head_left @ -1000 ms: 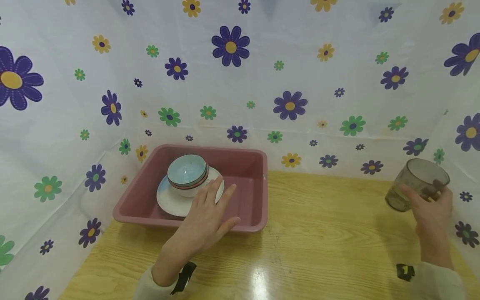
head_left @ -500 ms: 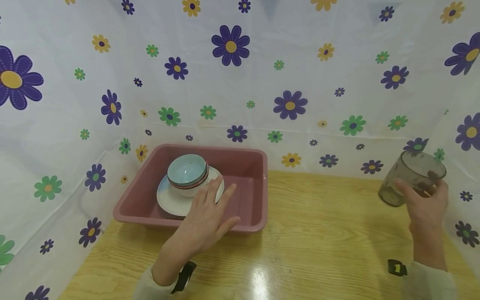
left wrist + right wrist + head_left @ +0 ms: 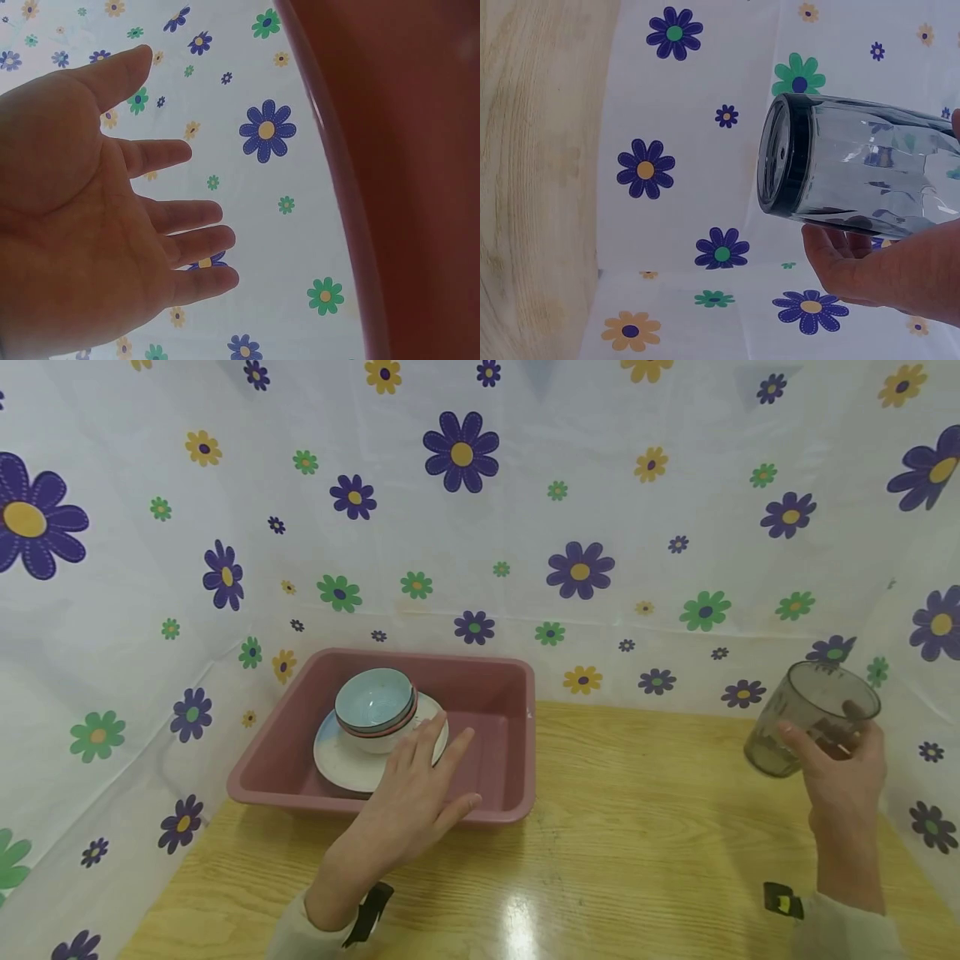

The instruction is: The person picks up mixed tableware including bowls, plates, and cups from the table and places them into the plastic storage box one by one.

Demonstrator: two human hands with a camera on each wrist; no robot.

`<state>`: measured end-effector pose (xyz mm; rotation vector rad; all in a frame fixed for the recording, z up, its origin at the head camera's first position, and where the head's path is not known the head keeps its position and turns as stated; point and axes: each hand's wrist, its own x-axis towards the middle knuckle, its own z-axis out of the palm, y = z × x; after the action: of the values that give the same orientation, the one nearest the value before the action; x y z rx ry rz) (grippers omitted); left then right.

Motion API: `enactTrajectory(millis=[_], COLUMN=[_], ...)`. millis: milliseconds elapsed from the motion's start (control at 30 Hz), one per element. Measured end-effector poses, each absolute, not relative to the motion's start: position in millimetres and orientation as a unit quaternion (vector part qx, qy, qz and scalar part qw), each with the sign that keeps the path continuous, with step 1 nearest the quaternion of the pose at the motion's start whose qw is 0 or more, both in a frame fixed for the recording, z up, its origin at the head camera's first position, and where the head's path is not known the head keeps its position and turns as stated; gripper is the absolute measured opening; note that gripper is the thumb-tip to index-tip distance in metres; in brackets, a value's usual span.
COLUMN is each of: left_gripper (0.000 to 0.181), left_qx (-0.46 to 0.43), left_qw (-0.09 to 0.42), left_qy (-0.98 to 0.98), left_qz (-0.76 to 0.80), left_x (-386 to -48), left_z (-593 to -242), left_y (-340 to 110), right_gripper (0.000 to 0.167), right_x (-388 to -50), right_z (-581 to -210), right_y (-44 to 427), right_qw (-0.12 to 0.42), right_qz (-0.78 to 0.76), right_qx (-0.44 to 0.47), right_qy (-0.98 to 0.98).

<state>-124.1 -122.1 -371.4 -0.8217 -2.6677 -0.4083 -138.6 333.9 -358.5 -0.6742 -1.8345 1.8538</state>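
My right hand [image 3: 843, 777] grips a grey see-through glass [image 3: 776, 727], tilted and raised above the right side of the table. In the right wrist view the thick base of the glass [image 3: 786, 154] faces left, with fingers [image 3: 832, 259] curled beneath its side. My left hand [image 3: 412, 793] has its fingers spread and holds nothing, hovering over the front edge of a pink plastic basin [image 3: 498, 752]. Inside that basin a stack of bowls [image 3: 373, 700], light blue on top, sits on a white plate [image 3: 348, 767], partly hidden by the left hand.
A wooden table [image 3: 637, 827] bears the basin at its left. White flower-printed sheeting [image 3: 517, 527] rises behind the table and along both sides.
My right hand has carried the glass to the left, and slightly up at first. The left hand, the basin and the dishes keep their places.
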Motion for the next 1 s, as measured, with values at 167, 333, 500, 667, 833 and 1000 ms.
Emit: enactTrajectory(millis=[167,333,500,667,833,1000], left_gripper=[0.069,0.069,0.069,0.068,0.069,0.069], left_qx=[-0.288,-0.289,-0.287,-0.288,-0.288,-0.287], left_qw=[0.159,0.160,0.157,0.156,0.159,0.159], left_qy=[-0.934,-0.934,-0.934,-0.934,-0.934,-0.934], left_qz=[-0.142,-0.139,-0.141,-0.144,-0.143,-0.142], left_x=[-124,-123,-123,-123,-122,-122], left_z=[-372,-372,-371,-371,-371,-371], left_y=[-122,-122,-123,-123,-123,-124], right_gripper=[0.086,0.084,0.084,0.082,0.080,0.078], right_x=[-136,-133,-130,-128,-124,-122], right_z=[-358,-358,-357,-356,-355,-355], right_y=[329,326,323,318,313,306], right_qw=[0.222,0.228,0.230,0.240,0.241,0.255], right_qz=[0.676,0.681,0.686,0.696,0.689,0.681], right_qx=[-0.240,-0.223,-0.207,-0.190,-0.186,-0.178], right_qy=[-0.661,-0.659,-0.658,-0.650,-0.658,-0.663])
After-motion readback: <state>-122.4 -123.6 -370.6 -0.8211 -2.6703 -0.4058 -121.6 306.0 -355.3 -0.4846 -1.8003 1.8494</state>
